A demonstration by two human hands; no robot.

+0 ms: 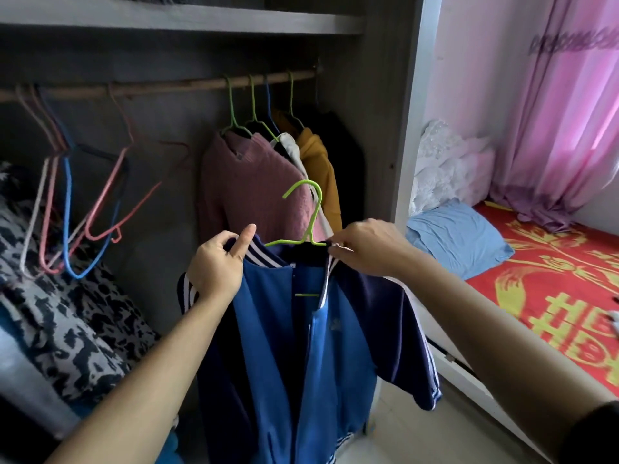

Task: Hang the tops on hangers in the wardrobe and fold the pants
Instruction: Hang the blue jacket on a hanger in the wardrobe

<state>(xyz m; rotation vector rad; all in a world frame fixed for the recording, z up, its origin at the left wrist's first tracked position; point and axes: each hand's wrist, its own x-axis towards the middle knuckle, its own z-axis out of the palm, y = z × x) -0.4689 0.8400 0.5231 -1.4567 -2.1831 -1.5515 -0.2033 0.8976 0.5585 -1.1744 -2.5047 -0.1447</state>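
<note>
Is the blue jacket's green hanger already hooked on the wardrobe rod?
No: the left hand and right hand hold the blue jacket on its green hanger below the rod.

A home bedroom, my open wardrobe (375, 95) with its hanging rail (167, 87), hung tops (254, 182) (mostly sweaters), bed (552, 296) beside me, pink curtain (562, 112)

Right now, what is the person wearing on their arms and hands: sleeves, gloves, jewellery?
No gloves, rings, watch or bracelets show on the left hand or right hand. Both forearms are uncovered. A dark sleeve edge shows on the right arm at the picture's lower right corner; no sleeve shows on the left arm.
</note>
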